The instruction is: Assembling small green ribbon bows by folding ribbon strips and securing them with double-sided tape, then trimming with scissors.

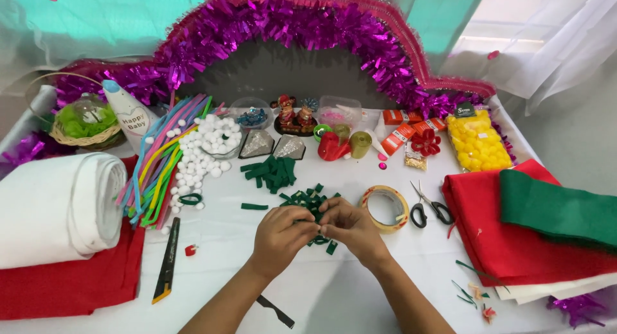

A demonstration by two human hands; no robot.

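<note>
My left hand (280,232) and my right hand (350,225) meet at the middle of the white table (334,289), fingertips pinched together on a small green felt piece (319,239). They hover over a scatter of dark green felt pieces (310,200). A second pile of green felt strips (271,172) lies a little farther back. What exactly sits between the fingertips is mostly hidden by the fingers.
A tape roll (385,209) and scissors (429,210) lie right of my hands; red felt (488,225) and green felt (559,209) are stacked far right. A craft knife (168,260), pipe cleaners (160,160), white pompoms (202,148) and a white fabric roll (58,209) sit left. Purple tinsel (302,19) arches behind.
</note>
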